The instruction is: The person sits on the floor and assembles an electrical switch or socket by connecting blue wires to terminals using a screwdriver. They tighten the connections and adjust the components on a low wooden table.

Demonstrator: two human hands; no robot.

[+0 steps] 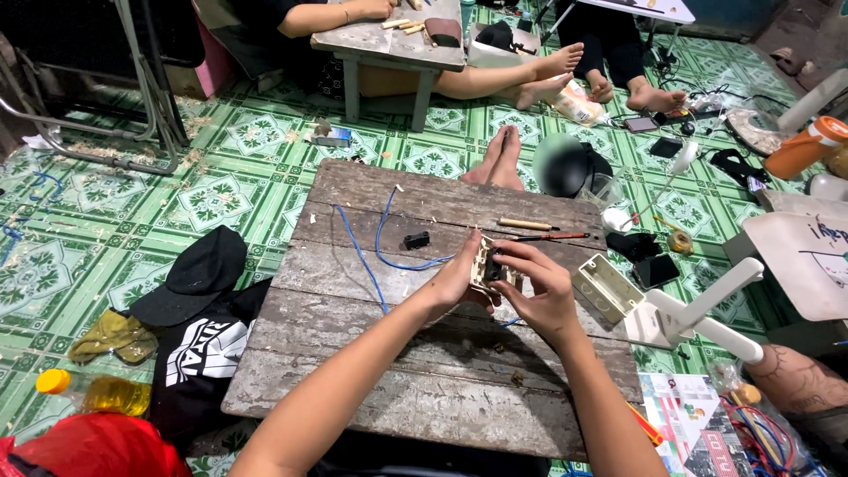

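Wires (380, 252) left on wooden table (371, 397), screwdriver (548, 237) behind hands, box (606, 289) right.

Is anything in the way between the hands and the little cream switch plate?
No. Both the left hand and the right hand already hold the switch plate above the wooden table, with nothing between.

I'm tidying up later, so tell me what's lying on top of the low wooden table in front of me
On the wooden table: blue wires, a small black part, two slim tools and a beige box. My left hand and right hand cover the boards beneath them.
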